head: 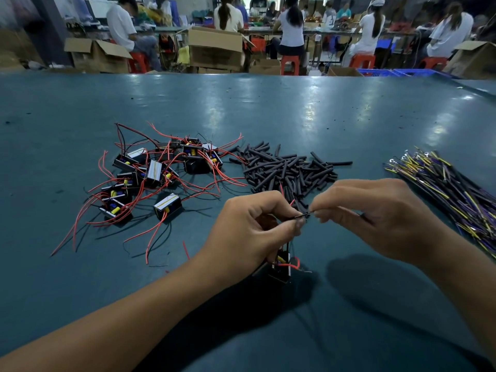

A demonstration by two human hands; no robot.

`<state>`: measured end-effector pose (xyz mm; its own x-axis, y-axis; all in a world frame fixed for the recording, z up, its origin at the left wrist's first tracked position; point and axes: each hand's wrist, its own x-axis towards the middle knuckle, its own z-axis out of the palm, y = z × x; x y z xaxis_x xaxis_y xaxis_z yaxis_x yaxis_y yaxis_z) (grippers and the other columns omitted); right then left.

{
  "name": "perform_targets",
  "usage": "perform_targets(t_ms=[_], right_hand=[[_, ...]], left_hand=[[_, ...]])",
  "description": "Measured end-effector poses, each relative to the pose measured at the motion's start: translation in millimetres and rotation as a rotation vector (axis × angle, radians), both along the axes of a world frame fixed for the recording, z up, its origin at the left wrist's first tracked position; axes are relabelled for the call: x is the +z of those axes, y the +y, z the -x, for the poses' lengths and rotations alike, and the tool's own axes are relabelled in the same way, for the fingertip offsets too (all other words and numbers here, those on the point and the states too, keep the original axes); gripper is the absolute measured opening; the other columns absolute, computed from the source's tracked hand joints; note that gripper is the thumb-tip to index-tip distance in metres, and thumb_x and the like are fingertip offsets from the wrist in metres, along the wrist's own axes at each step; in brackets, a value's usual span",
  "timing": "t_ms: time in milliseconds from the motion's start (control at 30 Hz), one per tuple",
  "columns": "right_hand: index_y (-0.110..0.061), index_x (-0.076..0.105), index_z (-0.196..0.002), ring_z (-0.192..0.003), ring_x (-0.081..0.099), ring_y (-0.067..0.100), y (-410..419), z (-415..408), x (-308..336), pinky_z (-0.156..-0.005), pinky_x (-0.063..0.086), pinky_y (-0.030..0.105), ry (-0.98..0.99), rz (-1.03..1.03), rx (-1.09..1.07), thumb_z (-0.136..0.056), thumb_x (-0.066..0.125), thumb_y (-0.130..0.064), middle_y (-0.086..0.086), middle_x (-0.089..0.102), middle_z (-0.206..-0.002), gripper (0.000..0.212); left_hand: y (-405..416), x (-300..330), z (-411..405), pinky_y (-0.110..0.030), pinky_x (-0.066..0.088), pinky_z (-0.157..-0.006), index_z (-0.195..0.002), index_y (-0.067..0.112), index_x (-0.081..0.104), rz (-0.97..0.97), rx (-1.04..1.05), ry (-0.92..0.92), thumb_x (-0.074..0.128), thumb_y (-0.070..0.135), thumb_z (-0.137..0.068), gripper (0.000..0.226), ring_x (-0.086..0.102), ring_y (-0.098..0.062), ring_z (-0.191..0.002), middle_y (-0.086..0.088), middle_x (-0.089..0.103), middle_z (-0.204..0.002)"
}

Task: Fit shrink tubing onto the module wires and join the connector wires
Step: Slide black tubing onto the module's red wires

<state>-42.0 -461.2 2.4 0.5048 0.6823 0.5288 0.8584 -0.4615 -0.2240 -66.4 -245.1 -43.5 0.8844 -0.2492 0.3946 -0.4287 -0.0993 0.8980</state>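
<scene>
My left hand (pixel 252 226) pinches a thin black wire (pixel 299 216) of a small black module (pixel 281 267) that hangs below it just above the table, a red wire looping at its side. My right hand (pixel 375 218) pinches the wire's tip from the right, fingertips almost touching the left ones, and a black wire end (pixel 365 217) sticks out under its fingers. A pile of black shrink tubing pieces (pixel 287 170) lies just behind both hands. Several modules with red and black wires (pixel 158 173) are heaped at the left. Connector wires (pixel 451 189) lie bundled at the right.
The teal table (pixel 268 108) stretches far back. Beyond its far edge people sit on red stools at other benches, among cardboard boxes (pixel 214 49) and blue crates (pixel 402 72).
</scene>
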Motion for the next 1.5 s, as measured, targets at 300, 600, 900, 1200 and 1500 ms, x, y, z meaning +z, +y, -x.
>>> perform_targets(t_ms=[300,600,900,1200,1500], right_hand=[[-0.012,0.067,-0.056,-0.030,0.047,0.017,15.5,18.8,13.8,-0.031,0.035,0.017,1.245,-0.498,-0.253,-0.074,0.066,-0.049,0.012,0.052,-0.046,0.041],[-0.011,0.073,-0.063,-0.044,0.062,0.018,23.9,18.5,5.9,-0.037,0.045,0.021,1.348,-0.580,-0.180,-0.067,0.073,-0.031,0.012,0.063,-0.059,0.021],[-0.009,0.068,-0.076,-0.058,0.069,0.024,22.8,10.3,-10.4,-0.052,0.053,0.025,0.940,-0.678,0.012,-0.079,0.073,-0.015,0.010,0.068,-0.067,0.008],[-0.014,0.067,-0.071,-0.045,0.058,0.016,21.0,9.2,-4.8,-0.040,0.045,0.024,0.708,-0.519,-0.070,-0.091,0.067,-0.032,0.007,0.062,-0.059,0.026],[-0.018,0.064,-0.054,-0.029,0.041,0.008,21.8,12.7,2.3,-0.030,0.029,0.013,1.469,-0.543,-0.226,-0.062,0.075,-0.044,0.001,0.050,-0.048,0.029]], left_hand=[[0.1,0.3,-2.8,-0.008,0.034,-0.055,-0.077,0.006,0.069,-0.289,0.246,-0.449,0.076,0.003,-0.083,0.010,0.046,0.009,-0.056,0.008,0.063,-0.068],[1.2,-3.4,-4.2,-0.005,0.033,-0.060,-0.079,0.005,0.070,-0.303,0.273,-0.504,0.077,0.001,-0.082,0.008,0.047,0.013,-0.059,0.006,0.064,-0.068],[0.7,-3.4,-3.8,-0.022,0.035,-0.042,-0.077,0.016,0.068,-0.048,0.129,-0.189,0.075,0.009,-0.084,0.012,0.042,-0.010,-0.041,0.006,0.053,-0.054],[1.4,-4.4,-3.7,-0.022,0.038,-0.043,-0.079,0.015,0.068,0.003,0.064,-0.108,0.075,0.013,-0.084,0.009,0.045,-0.008,-0.043,0.002,0.058,-0.057],[6.3,-5.1,-9.0,-0.025,0.048,-0.055,-0.084,0.009,0.068,-0.260,0.212,-0.560,0.073,0.007,-0.087,0.005,0.056,-0.005,-0.061,0.001,0.064,-0.074]])
